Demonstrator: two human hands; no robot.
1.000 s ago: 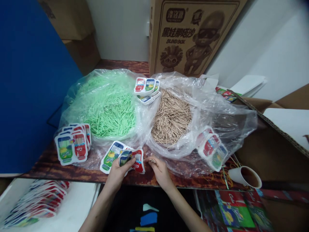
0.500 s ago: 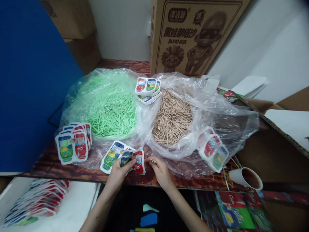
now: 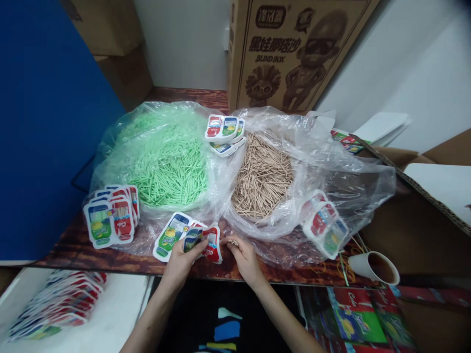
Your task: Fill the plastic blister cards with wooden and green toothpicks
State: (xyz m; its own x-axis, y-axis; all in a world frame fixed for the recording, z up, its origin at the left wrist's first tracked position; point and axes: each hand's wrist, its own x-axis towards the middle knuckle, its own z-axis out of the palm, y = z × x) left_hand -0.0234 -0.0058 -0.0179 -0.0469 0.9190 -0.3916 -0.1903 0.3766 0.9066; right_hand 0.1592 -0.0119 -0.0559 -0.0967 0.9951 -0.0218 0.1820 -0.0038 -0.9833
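My left hand (image 3: 180, 262) is closed on a bent packet (image 3: 212, 247), its red half facing right and its blue half under my thumb. Pinched in my right hand (image 3: 246, 262) are several short brown sticks (image 3: 233, 242), their ends at the packet's right edge. Beneath the held packet lies a blue, green and red bottle-shaped packet (image 3: 172, 235) on the table. Behind my hands are an opened clear bag of brown sticks (image 3: 263, 181) and, left of it, one of light green sticks (image 3: 176, 179).
Stacked packets (image 3: 112, 218) lie at the left, more packets (image 3: 326, 225) on the plastic at the right. A paper cup of brown liquid (image 3: 362, 267) leans near the table's front right edge. A tall cardboard box (image 3: 290, 54) stands behind. Below left is a white box (image 3: 121, 299) with packets.
The view has shifted very slightly. Both hands keep nearly the same pose, with the packet and the brown sticks still held.
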